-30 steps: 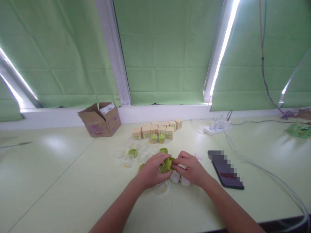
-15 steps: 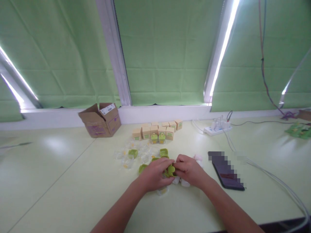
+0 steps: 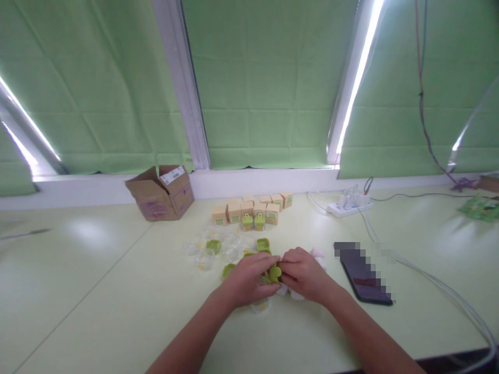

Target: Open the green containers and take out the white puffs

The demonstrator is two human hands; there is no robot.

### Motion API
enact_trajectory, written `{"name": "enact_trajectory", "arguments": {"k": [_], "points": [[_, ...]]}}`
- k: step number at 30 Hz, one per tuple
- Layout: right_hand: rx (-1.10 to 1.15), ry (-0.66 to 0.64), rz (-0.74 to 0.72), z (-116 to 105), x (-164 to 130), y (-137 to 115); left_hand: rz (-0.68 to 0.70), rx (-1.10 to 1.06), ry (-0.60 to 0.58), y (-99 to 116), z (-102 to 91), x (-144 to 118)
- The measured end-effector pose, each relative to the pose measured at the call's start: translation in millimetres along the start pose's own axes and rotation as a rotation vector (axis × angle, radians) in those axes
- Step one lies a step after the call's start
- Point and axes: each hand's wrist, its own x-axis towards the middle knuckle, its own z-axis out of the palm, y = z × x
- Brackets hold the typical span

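Between my hands is a small green plastic piece with a rounded tab (image 3: 275, 272). My left hand (image 3: 249, 278) grips it from the left, thumb below and fingers above. On its other side my right hand (image 3: 302, 272) is closed, its fingertips pressed at the piece's right edge; what lies under them is hidden. Green plastic lids (image 3: 263, 244) and clear plastic cups (image 3: 234, 249) lie loose just beyond and to the left. Small whitish pieces (image 3: 297, 294) rest below my right hand, partly covered by it.
Several small tan boxes (image 3: 234, 213) stand in rows behind, with two assembled green-topped containers (image 3: 259, 222) before them. An open cardboard box (image 3: 161, 197) is at the back left. To the right are a phone (image 3: 364, 275), a power strip (image 3: 349, 208) and white cables (image 3: 440, 283).
My right hand has shifted very slightly at the green piece. My left hand keeps its grip, and the things on the table stay where they were.
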Motion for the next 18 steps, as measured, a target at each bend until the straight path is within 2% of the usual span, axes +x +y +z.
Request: {"name": "enact_trajectory", "arguments": {"k": [9, 18], "points": [[0.136, -0.041, 0.069, -6.7, 0.9, -2.5, 0.039, 0.017, -0.023, 1.9, -1.8, -0.1], [0.04, 0.015, 0.073, -3.2, 0.5, -0.3, 0.015, 0.066, -0.005, -2.0, -2.4, -0.3]]}}
